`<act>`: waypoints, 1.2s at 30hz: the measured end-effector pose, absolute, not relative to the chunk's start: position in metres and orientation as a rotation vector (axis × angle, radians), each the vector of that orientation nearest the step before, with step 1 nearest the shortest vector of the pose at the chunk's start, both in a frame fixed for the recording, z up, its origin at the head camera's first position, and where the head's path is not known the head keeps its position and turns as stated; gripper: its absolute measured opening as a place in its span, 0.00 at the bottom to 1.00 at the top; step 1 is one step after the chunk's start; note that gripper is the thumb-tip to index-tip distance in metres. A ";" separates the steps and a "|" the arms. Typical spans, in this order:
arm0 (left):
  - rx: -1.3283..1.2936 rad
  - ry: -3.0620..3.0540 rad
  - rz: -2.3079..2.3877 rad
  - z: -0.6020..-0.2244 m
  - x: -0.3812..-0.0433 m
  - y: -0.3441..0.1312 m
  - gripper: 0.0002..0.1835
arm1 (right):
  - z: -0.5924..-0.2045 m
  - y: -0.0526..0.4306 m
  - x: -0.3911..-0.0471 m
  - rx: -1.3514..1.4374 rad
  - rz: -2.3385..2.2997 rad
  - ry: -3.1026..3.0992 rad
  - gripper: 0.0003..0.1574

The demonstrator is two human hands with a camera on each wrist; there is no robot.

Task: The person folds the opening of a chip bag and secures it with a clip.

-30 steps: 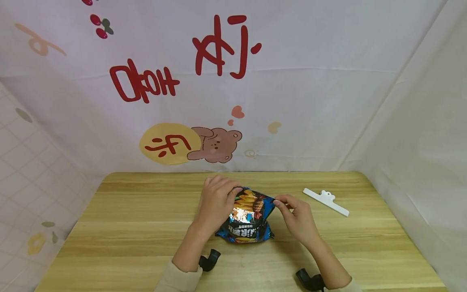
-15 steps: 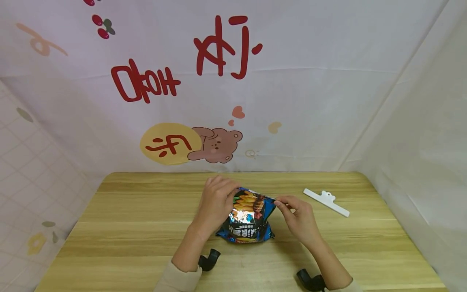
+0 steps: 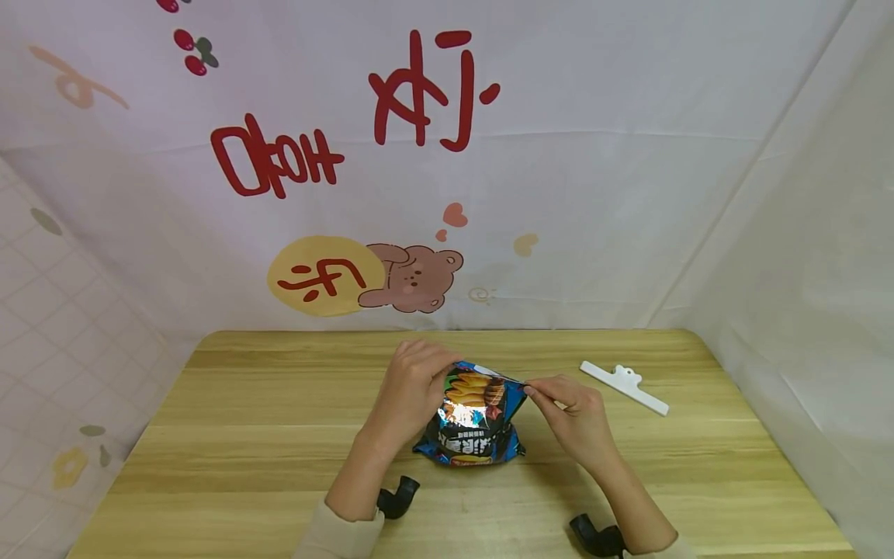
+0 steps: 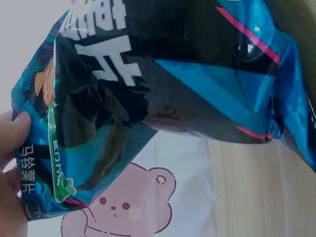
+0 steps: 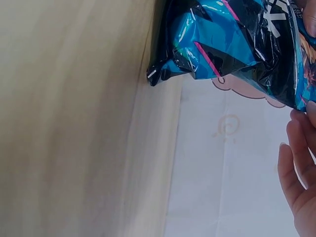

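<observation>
On the light wood-grain table (image 3: 244, 419): blue-black snack bag (image 3: 469, 435) near the middle, top edge gripped by left hand (image 3: 408, 396), right corner pinched by right hand (image 3: 576, 419). White clip (image 3: 624, 385) right. Behind: white backdrop (image 3: 594, 186), bear print (image 3: 419, 281).

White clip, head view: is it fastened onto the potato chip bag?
No, the white clip lies on the wood-grain table, apart from the potato chip bag.

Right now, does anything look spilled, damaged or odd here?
Nothing looks spilled around the potato chip bag. One oddity, though: on the wall backdrop, the printed bear lies on its side, as if hung a quarter turn round.
</observation>
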State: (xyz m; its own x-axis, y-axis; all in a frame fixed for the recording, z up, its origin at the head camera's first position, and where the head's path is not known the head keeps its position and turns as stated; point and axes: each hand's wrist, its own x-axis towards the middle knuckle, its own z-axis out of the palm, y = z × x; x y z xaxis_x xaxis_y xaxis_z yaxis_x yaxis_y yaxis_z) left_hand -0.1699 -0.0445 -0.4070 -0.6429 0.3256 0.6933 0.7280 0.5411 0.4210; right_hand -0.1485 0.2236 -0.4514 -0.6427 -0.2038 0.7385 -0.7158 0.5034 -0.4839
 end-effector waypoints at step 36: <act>-0.986 -2.124 -1.027 -0.406 -0.168 -0.039 0.16 | -0.447 0.222 -0.138 0.557 1.284 -2.302 0.13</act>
